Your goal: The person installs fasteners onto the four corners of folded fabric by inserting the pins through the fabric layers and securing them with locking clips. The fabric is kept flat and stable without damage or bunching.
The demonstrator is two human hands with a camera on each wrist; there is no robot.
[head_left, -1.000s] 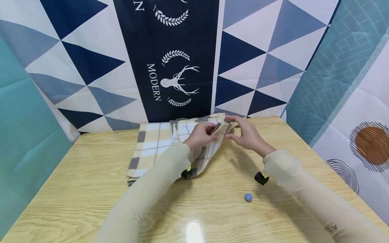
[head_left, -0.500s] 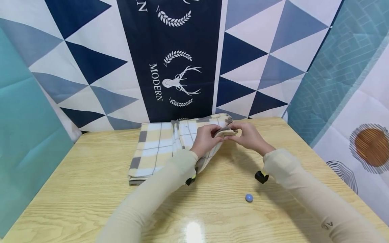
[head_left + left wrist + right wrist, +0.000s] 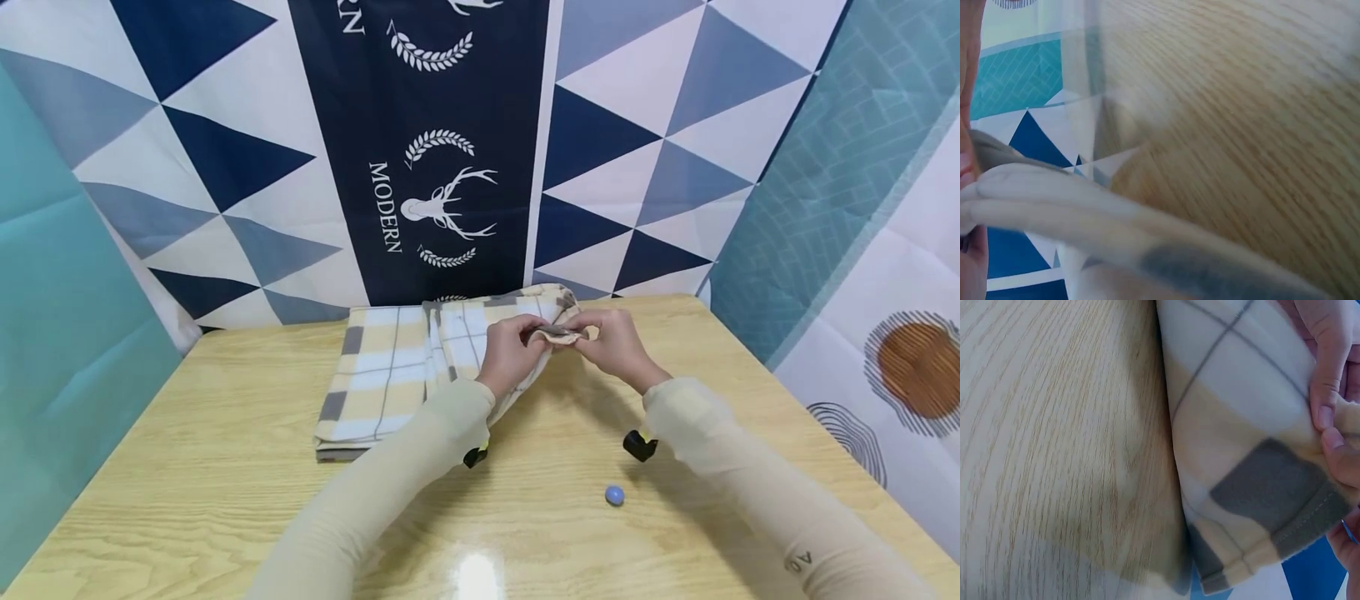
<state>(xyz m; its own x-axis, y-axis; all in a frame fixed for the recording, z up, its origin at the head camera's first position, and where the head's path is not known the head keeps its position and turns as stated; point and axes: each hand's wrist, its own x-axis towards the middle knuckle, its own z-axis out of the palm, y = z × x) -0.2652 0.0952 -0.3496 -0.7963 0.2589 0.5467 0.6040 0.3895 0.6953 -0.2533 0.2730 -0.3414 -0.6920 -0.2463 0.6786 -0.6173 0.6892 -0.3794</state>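
Note:
A plaid fleece blanket (image 3: 386,371) in white, cream and grey lies folded at the back of the table. Its right part is lifted into a loose fold. My left hand (image 3: 512,354) pinches the blanket's edge at that fold, and my right hand (image 3: 617,346) pinches the same edge just to the right. In the right wrist view the thumbs nearly meet over the plaid cloth (image 3: 1235,425), whose stitched hem hangs below with a grey square. The left wrist view has the blanket's rolled edge (image 3: 1085,209) running from the fingers at the left border.
A small blue round piece (image 3: 615,495) lies on the wooden table (image 3: 187,467) in front of the right forearm. Patterned curtains (image 3: 450,150) stand right behind the table, with more cloth at both sides. Black wrist cameras (image 3: 640,446) hang under the sleeves.
My left hand has moved right along the blanket's edge. My right hand, earlier with thumb and fingers apart at the corner, now pinches the edge, slightly lower and beside the left.

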